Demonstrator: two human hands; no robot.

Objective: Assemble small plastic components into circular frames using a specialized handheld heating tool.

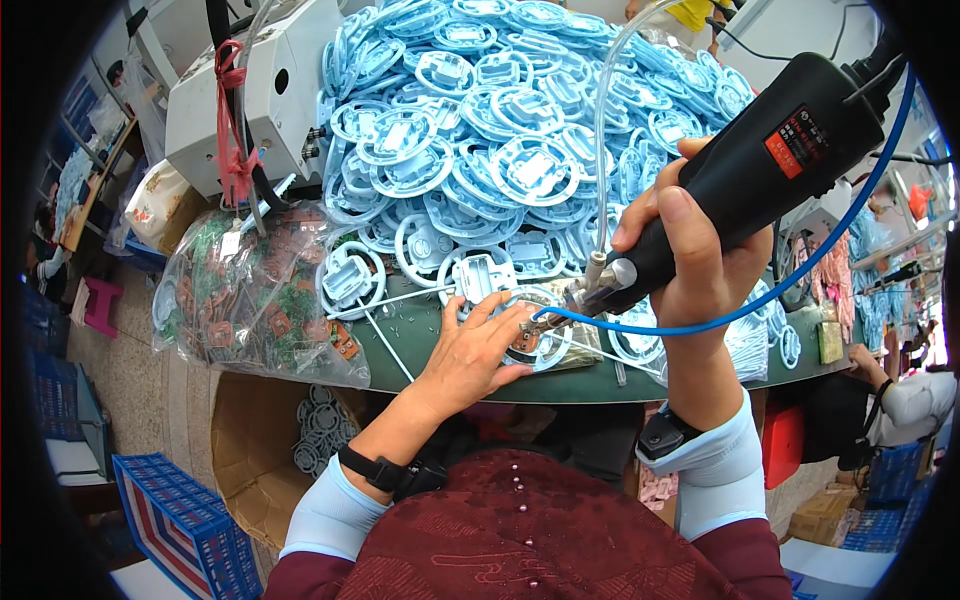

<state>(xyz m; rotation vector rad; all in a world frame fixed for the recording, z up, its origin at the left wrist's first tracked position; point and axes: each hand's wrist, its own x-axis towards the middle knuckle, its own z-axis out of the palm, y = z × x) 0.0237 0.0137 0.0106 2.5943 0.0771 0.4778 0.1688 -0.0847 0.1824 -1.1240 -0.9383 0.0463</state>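
Note:
My right hand is wrapped round a black electric screwdriver, tilted with its metal nose down and to the left. A clear tube and a blue hose run to its nose. The tip meets a small brown circuit board in a light blue plastic ring-shaped part at the table's front edge. My left hand holds that part at its left side, fingers reaching over it and thumb at the near edge. The fingertips partly cover the part and board. Another light blue part lies just beyond the left fingers.
A large heap of light blue parts fills the green table. At left are a bag of circuit boards and a white machine. Below stand a cardboard box and a blue crate. A person works at far right.

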